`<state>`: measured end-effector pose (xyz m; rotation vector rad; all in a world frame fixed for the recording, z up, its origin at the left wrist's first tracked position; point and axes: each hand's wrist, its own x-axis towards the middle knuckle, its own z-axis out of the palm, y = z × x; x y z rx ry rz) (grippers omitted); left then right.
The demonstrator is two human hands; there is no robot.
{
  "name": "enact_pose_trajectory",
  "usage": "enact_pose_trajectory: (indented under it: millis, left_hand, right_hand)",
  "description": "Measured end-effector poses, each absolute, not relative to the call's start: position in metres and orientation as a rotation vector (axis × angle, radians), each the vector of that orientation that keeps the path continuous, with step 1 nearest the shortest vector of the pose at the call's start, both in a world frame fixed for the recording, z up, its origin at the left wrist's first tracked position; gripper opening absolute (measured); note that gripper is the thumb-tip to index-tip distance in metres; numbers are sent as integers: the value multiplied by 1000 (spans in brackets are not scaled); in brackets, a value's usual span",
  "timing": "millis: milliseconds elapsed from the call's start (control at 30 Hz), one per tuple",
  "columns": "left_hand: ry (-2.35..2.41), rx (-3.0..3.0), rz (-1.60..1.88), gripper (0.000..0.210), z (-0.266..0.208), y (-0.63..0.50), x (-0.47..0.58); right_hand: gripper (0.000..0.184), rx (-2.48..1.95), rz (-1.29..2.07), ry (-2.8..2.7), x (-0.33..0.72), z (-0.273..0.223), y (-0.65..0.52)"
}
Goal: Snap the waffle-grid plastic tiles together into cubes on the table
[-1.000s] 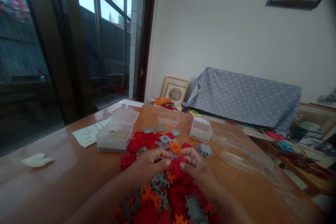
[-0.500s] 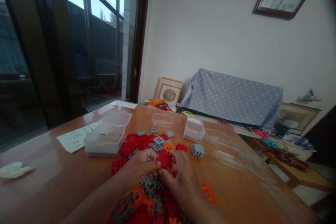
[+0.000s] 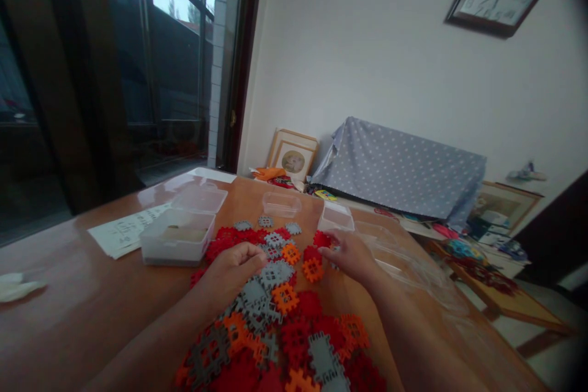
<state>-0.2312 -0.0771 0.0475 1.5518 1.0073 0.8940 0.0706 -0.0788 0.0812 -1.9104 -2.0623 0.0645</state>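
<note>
Over the pile, my left hand [image 3: 239,264] is closed, its thumb and fingertips together; whatever may be in them is hidden. Farther right, my right hand [image 3: 351,257] has its thumb and fingers around a red toothed plastic piece [image 3: 321,237]. Just beside that hand lie another red piece [image 3: 312,252] and an orange piece [image 3: 313,270]. Grey toothed pieces [image 3: 277,272] and an orange one [image 3: 285,299] lie between my forearms. My right hand mostly covers a grey stack.
A lidded clear box [image 3: 177,239] stands open at left beside handwritten paper [image 3: 124,231]. A small clear box [image 3: 336,216] and a shallow tray [image 3: 281,203] stand at the back. Clear lids [image 3: 413,266] lie right. Crumpled white tissue [image 3: 18,288] is far left.
My hands have moved apart. My right hand has gone right and away with a red piece, uncovering red, grey and orange pieces. My left hand has shifted slightly left. The view has shifted slightly.
</note>
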Motion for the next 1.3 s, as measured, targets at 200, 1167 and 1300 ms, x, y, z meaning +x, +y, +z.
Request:
enact_pose_trajectory:
  millis: [200, 1167, 1300]
  left_hand:
    - [1034, 1743, 953, 33, 42, -72, -232]
    - [1047, 1839, 914, 32, 40, -73, -233]
    - [1061, 1860, 902, 32, 39, -72, -234]
  right_hand:
    - [38, -2111, -76, -2076, 75, 74, -60]
    - [39, -2157, -125, -2251, 61, 73, -69]
    - [41, -2173, -85, -2272, 61, 70, -64]
